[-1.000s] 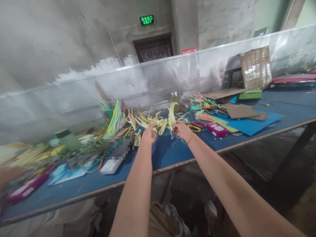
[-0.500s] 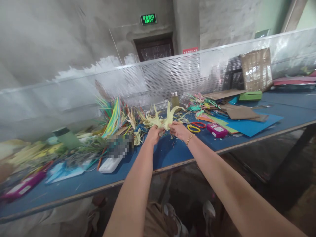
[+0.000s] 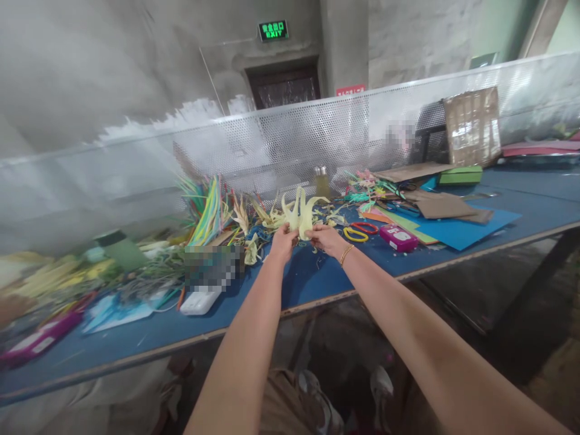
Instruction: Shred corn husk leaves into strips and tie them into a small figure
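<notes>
Above the left hand (image 3: 283, 243) and right hand (image 3: 328, 240) pinching their bases, pale husks (image 3: 307, 215) rise

A rough grey plaster wall (image 3: 113, 54) fills the back of the room, with a ragged patch of white paint (image 3: 181, 121) low down. On it, 1 green-lit rectangular exit sign (image 3: 273, 30) glows above a dark-framed doorway (image 3: 285, 87); 1 red sign with white characters (image 3: 350, 90) sits right of the doorway. A long silver perforated metal panel (image 3: 317, 133) stands behind a blue-topped table (image 3: 308, 290) with a pale brown edge. The floor (image 3: 353, 332) beneath is dark; the far right wall (image 3: 498, 30) is pale green.
</notes>
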Demonstrator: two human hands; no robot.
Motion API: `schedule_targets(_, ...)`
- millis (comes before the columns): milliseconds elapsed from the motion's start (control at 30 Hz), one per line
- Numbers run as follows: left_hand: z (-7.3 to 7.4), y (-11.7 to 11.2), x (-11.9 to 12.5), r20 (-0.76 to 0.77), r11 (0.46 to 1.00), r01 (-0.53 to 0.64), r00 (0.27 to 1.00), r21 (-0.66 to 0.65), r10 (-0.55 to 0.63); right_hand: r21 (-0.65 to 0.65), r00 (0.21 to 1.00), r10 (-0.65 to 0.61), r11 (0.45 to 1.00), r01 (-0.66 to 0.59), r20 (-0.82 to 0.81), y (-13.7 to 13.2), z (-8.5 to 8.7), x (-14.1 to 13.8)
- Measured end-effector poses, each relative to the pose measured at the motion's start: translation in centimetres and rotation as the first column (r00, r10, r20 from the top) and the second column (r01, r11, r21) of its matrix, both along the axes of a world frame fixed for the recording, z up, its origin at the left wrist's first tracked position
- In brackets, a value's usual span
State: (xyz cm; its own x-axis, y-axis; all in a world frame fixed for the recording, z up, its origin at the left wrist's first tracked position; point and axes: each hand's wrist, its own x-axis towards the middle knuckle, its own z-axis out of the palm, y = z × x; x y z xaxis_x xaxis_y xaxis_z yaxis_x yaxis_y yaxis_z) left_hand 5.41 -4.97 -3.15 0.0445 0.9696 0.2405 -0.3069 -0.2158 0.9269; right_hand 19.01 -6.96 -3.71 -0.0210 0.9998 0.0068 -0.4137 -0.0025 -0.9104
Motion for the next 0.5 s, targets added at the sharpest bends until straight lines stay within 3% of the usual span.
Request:
schedule_targets(200,0.47,-0.15,-0.03,0.1,0.993,-0.113,0.988,-0.022,0.114,-0.003,0.998,0.019,1.0,-0.019,-0.054,0.05,0.19,0.03)
schedule_targets(500,0.89,-0.26,-0.15,0.247,0.991,-0.113,0.96,-0.076,0.129,0.037,0.999,0.032,0.999,-0.03,-0.044,0.4,-0.23,0.12)
